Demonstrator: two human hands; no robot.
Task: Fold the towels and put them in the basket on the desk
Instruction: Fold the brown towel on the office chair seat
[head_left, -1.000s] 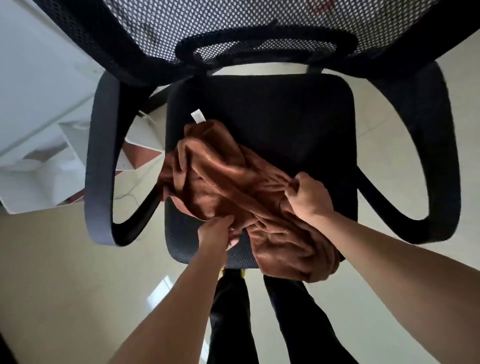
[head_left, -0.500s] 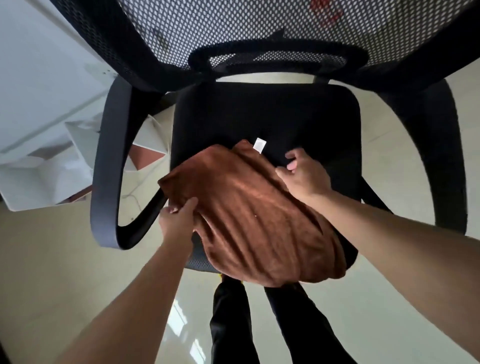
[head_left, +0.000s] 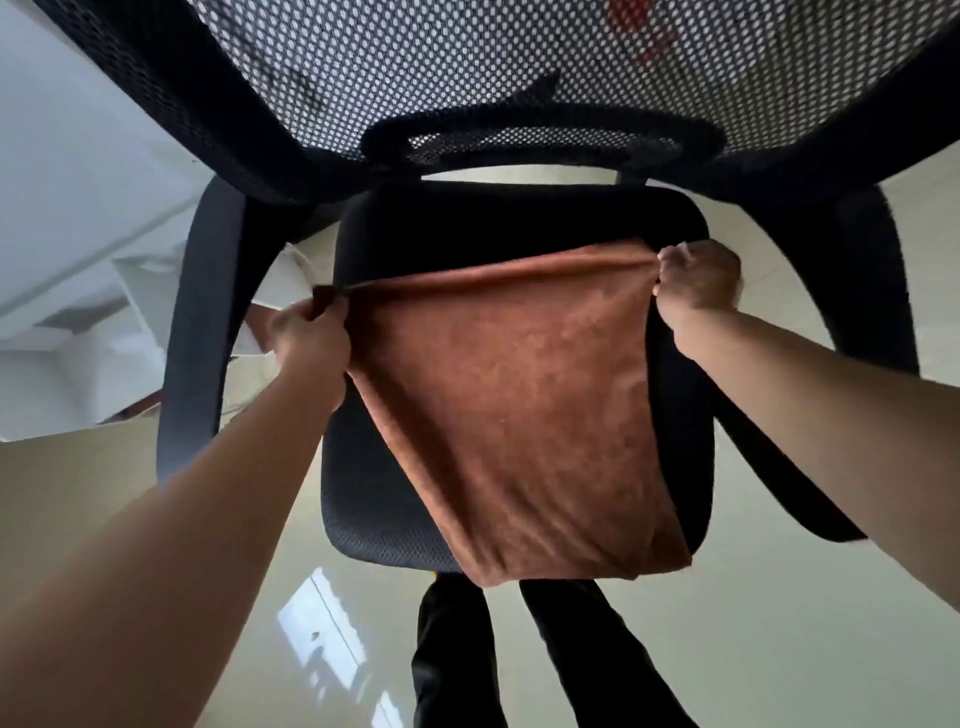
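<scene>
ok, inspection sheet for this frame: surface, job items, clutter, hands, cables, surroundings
Surface: black office chair seat, mesh backrest behind it; no desk top in view.
Job's things: one brown towel stretched flat over the seat, lower edge hanging past the front; no basket seen.
Clutter: nothing seen on the seat besides the towel.
Hands: left hand pinches the towel's top left corner, right hand grips the top right corner; top edge pulled taut between them.
Cables: nothing seen.
Surroundings: shiny pale floor, white furniture at left, the person's dark trouser legs below.
</scene>
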